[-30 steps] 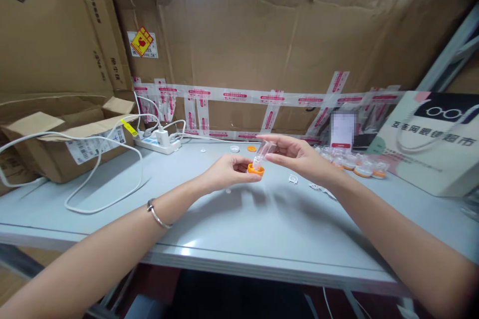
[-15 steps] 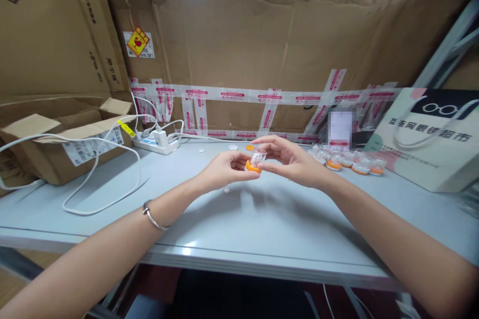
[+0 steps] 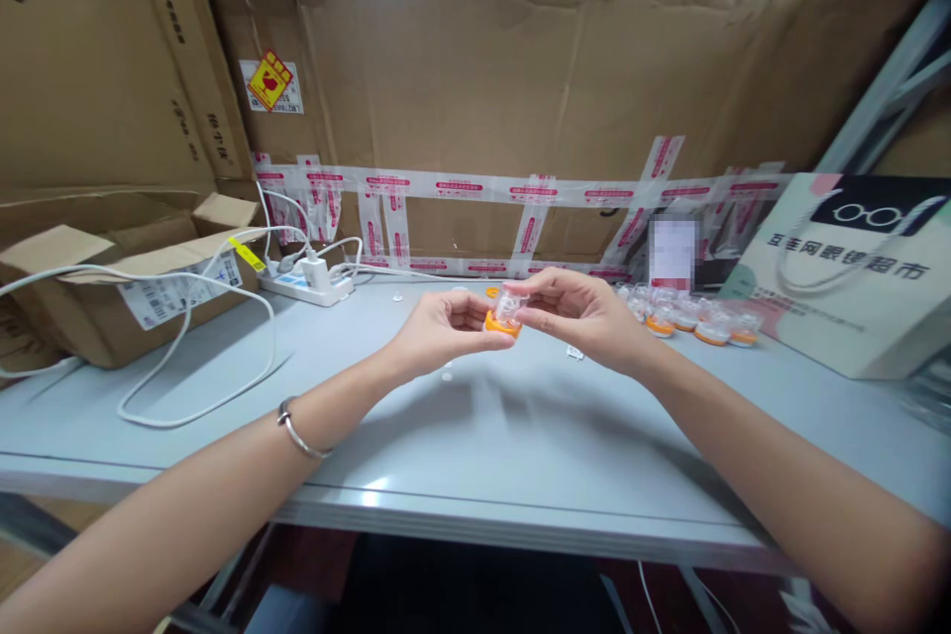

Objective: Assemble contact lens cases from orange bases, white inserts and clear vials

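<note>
Above the table, my left hand (image 3: pixel 435 332) is closed round the orange-and-white round base (image 3: pixel 503 325) of a small plastic container. My right hand (image 3: pixel 583 315) pinches its clear plastic top part (image 3: pixel 509 303) from the right, with thumb and fingers. The clear part sits upright over the base; whether it is seated in it I cannot tell. Behind the hands lies an orange ring (image 3: pixel 491 292), partly hidden. A small printed piece (image 3: pixel 575 353) lies below my right hand, and a small white disc (image 3: pixel 447 376) below my left.
Several similar clear-topped containers (image 3: pixel 713 325) stand at the right, beside a paper bag (image 3: pixel 839 287). At the left are an open cardboard box (image 3: pixel 141 287), a power strip (image 3: pixel 316 289) and a looping white cable (image 3: pixel 271 337). A large cardboard sheet (image 3: pixel 475 99) stands along the back.
My right fingers have closed in lower around the clear part, which looks more upright over the base. The printed piece below my right hand shows more fully. The view has shifted slightly.
</note>
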{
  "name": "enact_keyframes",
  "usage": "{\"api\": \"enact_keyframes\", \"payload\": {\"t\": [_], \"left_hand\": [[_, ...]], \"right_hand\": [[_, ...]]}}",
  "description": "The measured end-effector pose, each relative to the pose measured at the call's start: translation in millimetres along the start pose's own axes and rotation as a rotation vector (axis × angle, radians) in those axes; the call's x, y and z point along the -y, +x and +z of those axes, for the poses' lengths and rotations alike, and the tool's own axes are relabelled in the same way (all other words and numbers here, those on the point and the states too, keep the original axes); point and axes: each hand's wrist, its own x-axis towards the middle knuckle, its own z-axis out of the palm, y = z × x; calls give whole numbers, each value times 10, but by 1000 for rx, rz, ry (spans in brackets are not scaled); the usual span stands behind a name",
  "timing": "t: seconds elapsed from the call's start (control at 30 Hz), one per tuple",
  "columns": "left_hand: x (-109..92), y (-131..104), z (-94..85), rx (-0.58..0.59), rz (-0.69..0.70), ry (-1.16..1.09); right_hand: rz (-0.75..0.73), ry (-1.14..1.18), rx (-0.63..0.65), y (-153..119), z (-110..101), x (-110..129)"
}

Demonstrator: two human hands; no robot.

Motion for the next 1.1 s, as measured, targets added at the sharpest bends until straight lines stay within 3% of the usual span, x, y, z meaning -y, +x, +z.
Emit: {"api": "enact_keyframes", "payload": {"t": [0.3,0.57,0.73,0.87,1.1], "left_hand": [[15,-15,50,-86,24,101],[-6,-6,42,-26,-27,70],[-61,-2,4,-1,30,25],[-75,-18,17,-1,1,20],[-64,-22,33,2,-17,79]], "right_hand": [[-64,-75,-91,-6,83,-81],[31,-81,2,-7,32,-52],[-226,-364,90,-30,31,4],[-479,-714,20,-42,62,-49],[-601,-920,-42,-57,117,-148]]}}
